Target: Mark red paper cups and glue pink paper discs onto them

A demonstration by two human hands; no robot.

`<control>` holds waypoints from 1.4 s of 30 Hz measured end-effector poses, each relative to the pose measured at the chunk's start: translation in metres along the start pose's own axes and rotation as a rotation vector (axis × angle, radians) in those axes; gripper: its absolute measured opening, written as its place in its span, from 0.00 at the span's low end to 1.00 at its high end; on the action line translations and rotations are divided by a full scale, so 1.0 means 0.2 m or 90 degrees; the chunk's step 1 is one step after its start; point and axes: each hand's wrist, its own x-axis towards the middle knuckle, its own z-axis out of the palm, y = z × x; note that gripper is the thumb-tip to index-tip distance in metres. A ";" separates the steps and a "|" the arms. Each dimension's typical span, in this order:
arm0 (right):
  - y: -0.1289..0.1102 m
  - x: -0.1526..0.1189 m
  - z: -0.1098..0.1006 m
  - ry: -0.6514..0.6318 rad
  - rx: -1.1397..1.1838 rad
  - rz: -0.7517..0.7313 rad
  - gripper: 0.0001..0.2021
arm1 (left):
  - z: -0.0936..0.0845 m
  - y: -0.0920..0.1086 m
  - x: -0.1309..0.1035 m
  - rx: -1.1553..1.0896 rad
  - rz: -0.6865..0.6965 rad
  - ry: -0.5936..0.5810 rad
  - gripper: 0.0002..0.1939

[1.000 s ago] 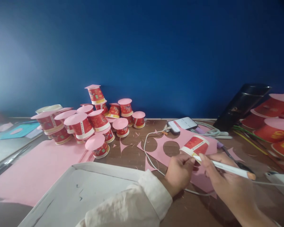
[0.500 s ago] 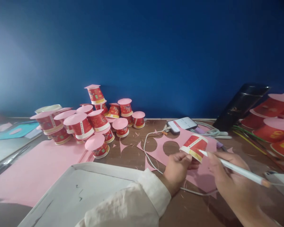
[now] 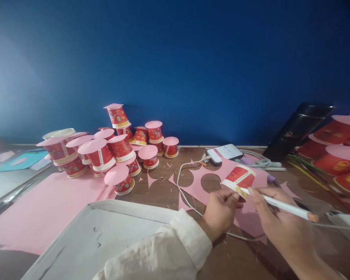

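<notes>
A red paper cup (image 3: 242,175) with a white rim is tilted on its side above pink cut-out paper (image 3: 194,185). My left hand (image 3: 221,212) pinches the cup near its rim, thumb on the outside. In my right hand (image 3: 282,221) is a white pen-like tool (image 3: 288,208) with an orange-brown end, attached to a white cord. Its pointed tip lies against the yellow band by the cup's rim. Whether the tip touches or only overlaps the cup, I cannot tell.
Several red cups topped with pink paper discs (image 3: 96,155) are stacked at left; more cups (image 3: 336,159) stand at right. A phone (image 3: 225,153), cable (image 3: 179,177), black flask (image 3: 297,130), pink sheets (image 3: 49,214) and a white board (image 3: 113,241) lie around.
My right hand and the pen-like tool have moved left and slightly down, towards the cup's rim. The cup has turned slightly in my left hand.
</notes>
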 end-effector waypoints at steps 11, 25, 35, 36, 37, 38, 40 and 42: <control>0.01 0.00 0.00 0.001 -0.008 -0.009 0.14 | -0.01 -0.03 0.01 0.042 0.014 0.001 0.14; 0.03 0.00 -0.02 0.077 0.014 0.013 0.12 | -0.02 -0.02 0.03 -0.129 -0.081 0.026 0.27; 0.04 -0.02 0.03 0.006 0.018 -0.029 0.09 | -0.01 -0.02 0.03 -0.200 -0.052 0.002 0.29; 0.04 -0.02 0.03 0.010 0.008 -0.034 0.10 | -0.01 -0.02 0.03 -0.197 -0.050 -0.001 0.29; 0.04 -0.02 0.03 0.016 -0.004 -0.038 0.10 | -0.01 -0.02 0.03 -0.195 -0.048 -0.001 0.29; 0.04 -0.02 0.03 0.019 -0.015 -0.040 0.11 | -0.01 -0.02 0.03 -0.193 -0.048 0.002 0.29; 0.04 -0.02 0.02 0.008 -0.024 -0.043 0.11 | -0.01 -0.02 0.03 -0.193 -0.049 0.006 0.29; 0.03 -0.02 0.03 -0.004 -0.021 -0.050 0.11 | -0.01 -0.02 0.03 -0.193 -0.047 0.001 0.29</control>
